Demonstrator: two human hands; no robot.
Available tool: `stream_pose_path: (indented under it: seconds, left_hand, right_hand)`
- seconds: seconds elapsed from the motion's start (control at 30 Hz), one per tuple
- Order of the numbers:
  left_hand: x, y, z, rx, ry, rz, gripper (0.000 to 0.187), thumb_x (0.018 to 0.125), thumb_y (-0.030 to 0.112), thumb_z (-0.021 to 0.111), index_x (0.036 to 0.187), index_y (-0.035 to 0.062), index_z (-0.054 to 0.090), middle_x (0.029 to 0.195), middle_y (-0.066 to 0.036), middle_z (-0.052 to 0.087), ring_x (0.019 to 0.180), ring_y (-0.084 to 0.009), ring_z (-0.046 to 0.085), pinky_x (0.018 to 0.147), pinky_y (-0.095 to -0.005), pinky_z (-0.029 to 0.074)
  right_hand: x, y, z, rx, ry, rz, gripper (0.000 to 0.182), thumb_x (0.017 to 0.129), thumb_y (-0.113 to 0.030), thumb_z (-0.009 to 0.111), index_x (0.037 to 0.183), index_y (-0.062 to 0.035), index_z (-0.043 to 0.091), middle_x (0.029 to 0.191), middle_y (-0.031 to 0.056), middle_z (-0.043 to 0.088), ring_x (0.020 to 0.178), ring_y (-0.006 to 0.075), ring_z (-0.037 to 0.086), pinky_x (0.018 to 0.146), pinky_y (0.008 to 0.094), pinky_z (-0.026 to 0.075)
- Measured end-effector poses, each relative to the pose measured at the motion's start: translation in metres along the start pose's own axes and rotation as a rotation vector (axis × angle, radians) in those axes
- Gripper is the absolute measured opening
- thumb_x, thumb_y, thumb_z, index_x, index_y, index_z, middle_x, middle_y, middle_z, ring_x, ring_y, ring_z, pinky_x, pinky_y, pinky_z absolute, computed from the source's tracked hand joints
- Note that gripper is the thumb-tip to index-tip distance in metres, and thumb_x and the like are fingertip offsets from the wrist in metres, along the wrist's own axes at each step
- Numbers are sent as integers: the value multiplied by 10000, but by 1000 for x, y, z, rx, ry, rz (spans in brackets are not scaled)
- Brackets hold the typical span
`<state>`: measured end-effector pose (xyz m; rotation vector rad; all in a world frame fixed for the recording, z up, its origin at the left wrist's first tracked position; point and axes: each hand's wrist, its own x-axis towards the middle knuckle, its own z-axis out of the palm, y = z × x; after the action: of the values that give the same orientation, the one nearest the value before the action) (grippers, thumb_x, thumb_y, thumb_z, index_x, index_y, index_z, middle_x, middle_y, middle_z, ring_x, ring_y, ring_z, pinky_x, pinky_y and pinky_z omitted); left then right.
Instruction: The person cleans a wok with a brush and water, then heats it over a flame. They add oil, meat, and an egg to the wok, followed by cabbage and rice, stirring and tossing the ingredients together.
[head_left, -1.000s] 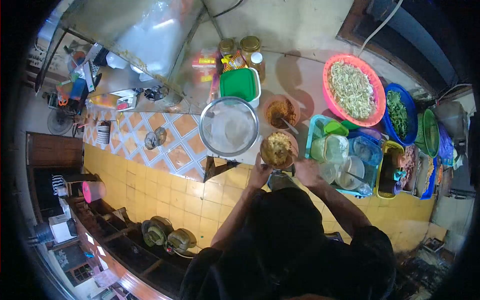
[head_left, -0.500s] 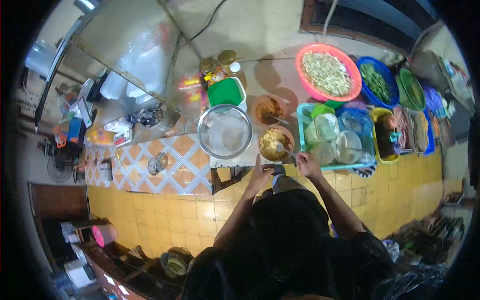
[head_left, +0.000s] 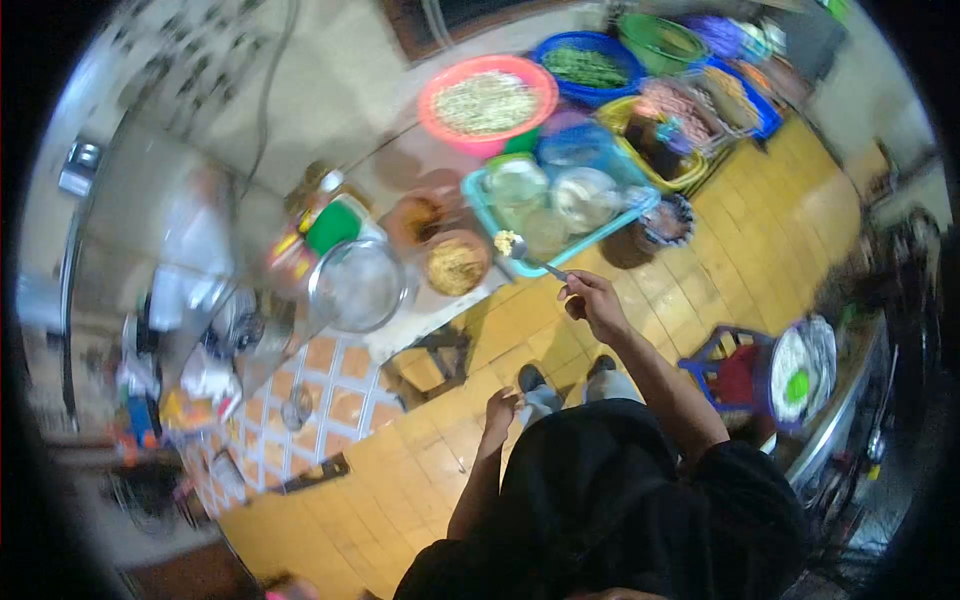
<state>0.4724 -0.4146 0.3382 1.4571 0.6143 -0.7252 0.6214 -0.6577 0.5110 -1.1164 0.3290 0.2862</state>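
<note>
My right hand point(head_left: 595, 303) grips the handle of a metal spoon point(head_left: 548, 268), out over the yellow floor in front of the table. A small heap of pale yellow, crumbly food point(head_left: 507, 242) sits in the spoon's bowl, beside the rim of a turquoise basket. To the left of the spoon, a brown bowl point(head_left: 456, 264) holds more of this food. Another brown bowl point(head_left: 416, 218) behind it has a reddish-brown mix in it. My left hand point(head_left: 502, 408) hangs low near my body, its fingers loosely bent and slightly apart, with nothing visible in them.
The turquoise basket point(head_left: 600, 240) carries several containers. Behind stand a pink basin point(head_left: 535, 85) of pale shreds and a blue basin point(head_left: 632, 70) of greens. A clear round bowl point(head_left: 358, 285) sits at the left. At right, a purple stool point(head_left: 705, 367) stands beside a pan point(head_left: 825, 370).
The spoon has come up out of the brown bowl with food on it, moving right in my right hand. My left hand has drawn back from the table. My view has turned rightward.
</note>
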Motion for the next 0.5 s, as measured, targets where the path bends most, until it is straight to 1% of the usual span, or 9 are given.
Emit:
stream_pose_path:
  seconds: [0.07, 0.1, 0.13, 0.17, 0.23, 0.27, 0.33, 0.43, 0.5]
  left_hand:
    - [0, -9, 20, -31, 10, -52, 332, 858, 100, 548, 1180, 22, 531, 949, -117, 656, 683, -167, 614, 566, -269, 471]
    - [9, -15, 25, 115, -27, -35, 329, 853, 115, 574, 1168, 31, 535, 936, -107, 655, 667, -163, 612, 549, -273, 463]
    - [22, -27, 26, 59, -150, 1, 363, 845, 131, 591, 1188, 37, 521, 941, -98, 658, 678, -158, 610, 553, -273, 466]
    - [28, -24, 43, 223, -108, -75, 389, 843, 149, 591, 1206, 42, 502, 954, -95, 657, 691, -161, 610, 557, -281, 472]
    - [47, -27, 63, 482, -205, -32, 372, 858, 185, 568, 1196, 51, 490, 977, -99, 652, 705, -180, 621, 577, -296, 492]
    - [44, -20, 83, 450, -190, -19, 410, 795, 133, 593, 1178, 7, 518, 847, -97, 640, 678, -151, 601, 548, -269, 471]
    - [83, -38, 103, 326, -208, -69, 234, 834, 154, 590, 1033, 44, 533, 819, -75, 616, 569, -147, 567, 456, -263, 447]
    - [90, -29, 159, 563, -268, -90, 145, 869, 189, 560, 963, 83, 534, 798, -63, 598, 540, -139, 545, 406, -239, 407]
    - [67, -39, 214, 664, -294, -109, 139, 878, 197, 551, 956, 83, 531, 810, -60, 597, 542, -141, 547, 406, -244, 410]
  right_hand:
    - [-42, -14, -39, 86, 145, -33, 212, 938, -174, 492, 1047, -8, 567, 749, 51, 601, 503, 109, 494, 458, 235, 378]
    - [-63, -18, -64, 158, 209, -69, 211, 942, -178, 484, 1047, -13, 562, 756, 52, 603, 511, 109, 500, 459, 232, 377]
    - [-87, -21, -91, 234, 280, -114, 209, 946, -182, 476, 1048, -18, 556, 763, 52, 604, 520, 110, 507, 460, 229, 376]
    - [-116, -20, -122, 313, 330, -215, 195, 952, -178, 458, 1036, -25, 546, 773, 57, 607, 510, 117, 511, 454, 230, 381]
    - [-174, -13, -184, 440, 544, -439, 188, 954, -177, 451, 1023, -27, 542, 773, 63, 607, 504, 122, 511, 452, 232, 385]
    - [-207, -8, -214, 515, 662, -609, 183, 956, -176, 444, 1010, -30, 539, 773, 69, 606, 499, 127, 511, 450, 234, 388]
    - [-276, -4, -276, 589, 950, -739, 167, 955, -169, 443, 1027, -35, 512, 787, 91, 613, 490, 136, 511, 449, 235, 398]
    - [-402, 13, -360, 552, 1467, -1043, 143, 959, -166, 438, 1055, -64, 462, 833, 97, 633, 508, 118, 517, 430, 240, 404]
    - [-497, 19, -409, 530, 1781, -1105, 80, 932, -149, 468, 899, -82, 497, 758, 62, 588, 475, 111, 495, 407, 237, 383]
